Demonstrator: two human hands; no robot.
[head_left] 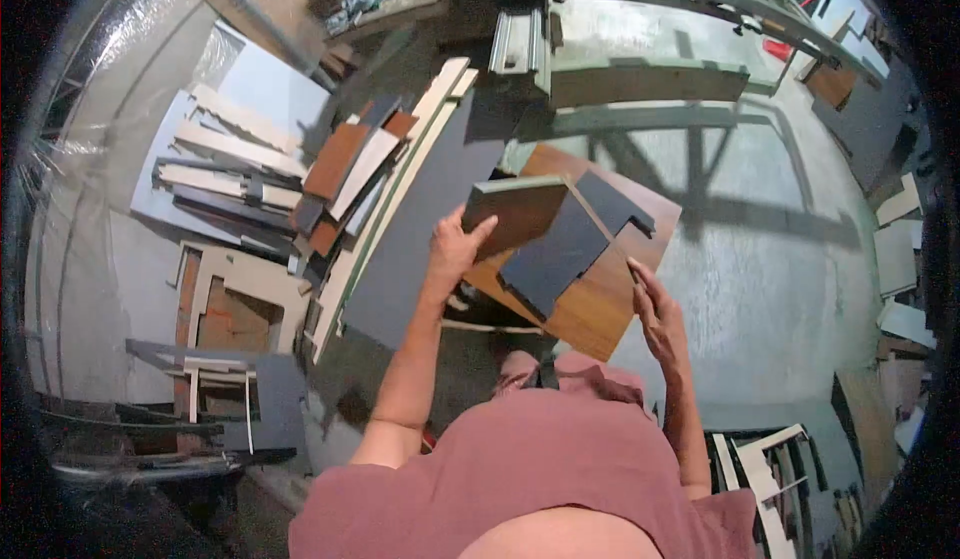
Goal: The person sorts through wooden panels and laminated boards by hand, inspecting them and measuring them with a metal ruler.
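My left hand [458,249] grips a dark brown wooden board [518,214] by its left edge, the thumb lying across its face. My right hand [655,304] is closed on the lower end of a narrow wood strip [597,214], which slants up and left toward that board. Below both lies a dark grey panel [560,259] with notched edges. It overlaps a larger wood-grain board [595,324] that spreads out beneath it in front of my body.
On the left, a large dark panel [415,229] lies beside stacked offcuts [345,164] and pale strips [235,149]. A metal-framed machine [650,79] stands ahead. More scraps [765,479] fill the lower right, and further panels [900,254] line the right side.
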